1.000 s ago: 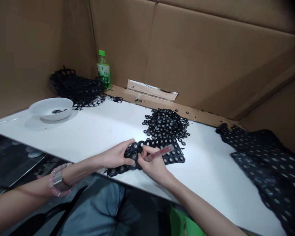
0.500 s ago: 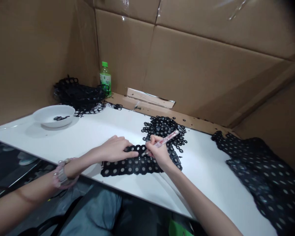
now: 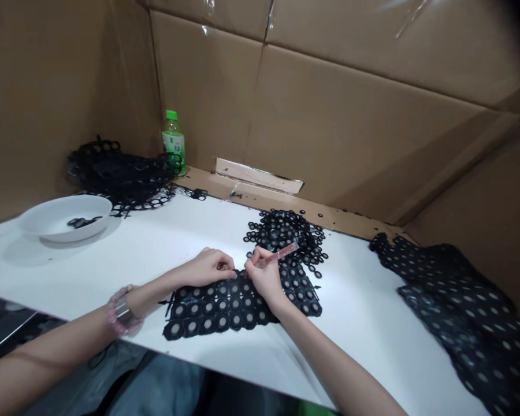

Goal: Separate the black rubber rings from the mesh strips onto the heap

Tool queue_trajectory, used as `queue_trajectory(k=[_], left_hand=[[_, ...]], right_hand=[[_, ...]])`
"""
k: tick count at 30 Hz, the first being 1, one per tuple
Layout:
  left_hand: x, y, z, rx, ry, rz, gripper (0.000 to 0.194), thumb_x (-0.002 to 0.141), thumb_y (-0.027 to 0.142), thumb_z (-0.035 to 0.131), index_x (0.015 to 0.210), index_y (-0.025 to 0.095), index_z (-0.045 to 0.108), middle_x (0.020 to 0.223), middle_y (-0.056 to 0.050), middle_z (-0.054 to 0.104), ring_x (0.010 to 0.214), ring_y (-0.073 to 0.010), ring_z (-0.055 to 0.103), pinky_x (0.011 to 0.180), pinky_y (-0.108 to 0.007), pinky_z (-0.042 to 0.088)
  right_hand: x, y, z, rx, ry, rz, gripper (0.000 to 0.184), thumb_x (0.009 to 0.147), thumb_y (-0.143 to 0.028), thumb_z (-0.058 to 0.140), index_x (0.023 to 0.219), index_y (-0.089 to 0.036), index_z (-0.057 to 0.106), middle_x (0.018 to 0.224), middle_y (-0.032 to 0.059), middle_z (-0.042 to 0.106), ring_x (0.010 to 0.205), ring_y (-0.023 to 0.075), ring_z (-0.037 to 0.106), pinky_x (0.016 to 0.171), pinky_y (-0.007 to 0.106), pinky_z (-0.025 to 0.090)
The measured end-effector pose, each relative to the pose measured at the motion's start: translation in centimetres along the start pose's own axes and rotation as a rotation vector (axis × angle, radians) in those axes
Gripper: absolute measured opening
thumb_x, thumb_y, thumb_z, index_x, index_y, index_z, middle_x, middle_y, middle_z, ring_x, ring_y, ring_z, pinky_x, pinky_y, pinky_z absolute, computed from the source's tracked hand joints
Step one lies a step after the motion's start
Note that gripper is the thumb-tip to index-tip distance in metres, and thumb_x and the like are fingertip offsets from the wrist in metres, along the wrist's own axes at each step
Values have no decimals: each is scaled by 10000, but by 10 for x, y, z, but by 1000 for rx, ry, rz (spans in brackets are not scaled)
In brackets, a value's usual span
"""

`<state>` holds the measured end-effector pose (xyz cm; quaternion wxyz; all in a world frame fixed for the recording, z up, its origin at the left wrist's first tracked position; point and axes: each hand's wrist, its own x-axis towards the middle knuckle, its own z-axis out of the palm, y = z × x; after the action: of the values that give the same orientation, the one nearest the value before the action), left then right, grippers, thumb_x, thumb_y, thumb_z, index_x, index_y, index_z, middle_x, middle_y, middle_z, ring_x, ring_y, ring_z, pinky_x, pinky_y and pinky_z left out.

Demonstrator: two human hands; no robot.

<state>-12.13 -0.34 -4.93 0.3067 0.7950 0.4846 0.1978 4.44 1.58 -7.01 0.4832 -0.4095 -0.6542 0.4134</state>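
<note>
A black sheet (image 3: 208,319) with rows of pale round spots lies on the white table near its front edge. My left hand (image 3: 208,268) has its fingers curled, with thumb and forefinger closed at the sheet's far edge. In a writing grip, my right hand (image 3: 266,281) holds a slim pen-shaped tool (image 3: 285,252) with a clear and reddish shaft. Its lower end is hidden by the fingers, close to my left fingertips at that edge. Just behind my right hand is a heap of small black rings with pale centres (image 3: 286,228).
At the left stand a white bowl (image 3: 99,208) with a few black pieces inside, a tangle of black perforated scrap (image 3: 121,173) and a green-capped bottle (image 3: 173,144). More spotted black sheets (image 3: 455,289) are piled at the right. Cardboard walls (image 3: 351,115) enclose the table (image 3: 359,323).
My left hand has gone from lying flat across the sheet to curled fingers at its far edge. My right hand and the tool moved slightly left, and more of the sheet shows. The view shifted.
</note>
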Motion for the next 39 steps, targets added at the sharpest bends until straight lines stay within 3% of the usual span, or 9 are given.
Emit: queue_trajectory(k=[8, 17, 23, 26, 30, 34, 39], left_hand=[[0, -3, 2, -71, -16, 29, 233, 788, 340, 497, 734, 159, 635, 566, 32, 505, 537, -99, 400, 508, -188, 270], [1, -5, 5, -215, -67, 12, 217, 804, 298, 468, 795, 153, 629, 730, -2, 611, 689, -150, 511, 642, -228, 353], [-3, 5, 2, -148, -35, -12, 232, 840, 333, 412, 743, 166, 541, 687, 15, 546, 664, -141, 484, 641, -235, 348], [-5, 9, 3, -141, -38, -12, 198, 803, 363, 480, 756, 173, 508, 672, 29, 513, 650, -136, 467, 620, -228, 341], [-4, 7, 5, -192, -59, -12, 223, 675, 311, 630, 795, 175, 501, 694, 40, 485, 671, -133, 459, 618, -215, 338], [-3, 4, 6, -261, -87, -46, 181, 678, 263, 614, 781, 178, 493, 628, 66, 394, 609, -106, 401, 579, -200, 305], [-3, 2, 7, -283, -79, -54, 186, 680, 255, 610, 799, 180, 488, 647, 61, 415, 636, -115, 423, 612, -211, 321]], right_hand=[[2, -2, -2, -121, -33, -33, 221, 610, -120, 471, 506, -213, 299, 468, -75, 308, 455, 90, 306, 454, 221, 237], [-5, -6, 2, -238, -147, -148, 262, 666, -85, 427, 522, -209, 247, 489, -67, 262, 472, 93, 273, 481, 238, 224], [-1, -8, -6, 39, -18, 56, 245, 635, -122, 490, 513, -214, 299, 442, -81, 347, 429, 87, 366, 442, 214, 270], [-4, -9, -9, 97, -38, 128, 230, 632, -129, 497, 523, -214, 313, 420, -90, 364, 388, 84, 381, 411, 208, 264], [-9, -9, -11, 54, -80, 110, 238, 617, -110, 496, 505, -209, 311, 444, -85, 341, 408, 80, 370, 425, 211, 266], [-10, -8, -11, 20, -118, 86, 244, 625, -99, 490, 505, -206, 306, 466, -79, 311, 440, 81, 349, 442, 215, 254], [-11, -8, -11, 0, -137, 50, 256, 647, -109, 492, 510, -205, 298, 483, -73, 318, 459, 83, 334, 456, 220, 254]])
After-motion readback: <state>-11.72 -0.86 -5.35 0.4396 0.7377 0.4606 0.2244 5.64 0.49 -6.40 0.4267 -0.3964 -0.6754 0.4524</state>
